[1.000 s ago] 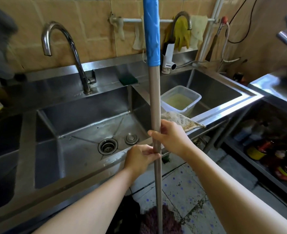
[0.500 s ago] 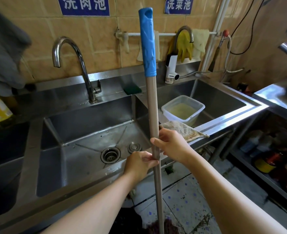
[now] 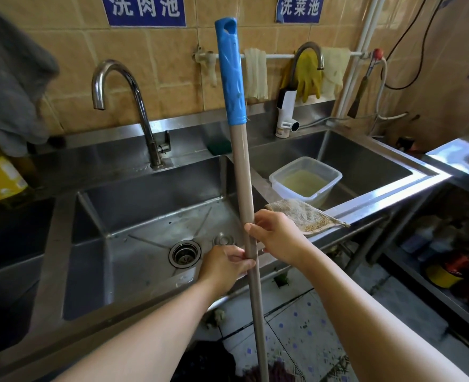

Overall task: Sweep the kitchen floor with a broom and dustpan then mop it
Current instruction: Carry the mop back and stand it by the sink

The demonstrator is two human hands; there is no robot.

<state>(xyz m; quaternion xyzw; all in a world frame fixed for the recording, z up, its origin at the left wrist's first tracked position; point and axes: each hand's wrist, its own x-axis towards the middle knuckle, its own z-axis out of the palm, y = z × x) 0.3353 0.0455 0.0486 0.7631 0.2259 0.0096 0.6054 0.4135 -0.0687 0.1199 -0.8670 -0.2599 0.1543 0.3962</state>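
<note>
At the bottom centre of the frame, the dark stringy mop head is being rested on the patterned floor tiles, with the mop handle being stood nearly upright through the middle of the picture. The beige shaft is being gripped by both hands at mid-height: the left hand is being curled round it from the left, thumb and fingers closed on the shaft, and the right hand is being wrapped round it just above, from the right. Most of the handle is being left above the two grips, its blue plastic end cap being reached near the top of the frame; a shorter stretch is being run down below the hands to the head.

Behind the hands, the steel sink with its drain is being shown, a tan cloth being draped over its front rim at centre right. In the right basin a clear tub of yellowish liquid is being held. Farther back, the curved tap is being seen at upper left, and yellow gloves are being hung from a rail.

On the tiled wall at the top, two blue signs are being displayed: "洗肉池" at upper left and "洗菜池" at upper right
</note>
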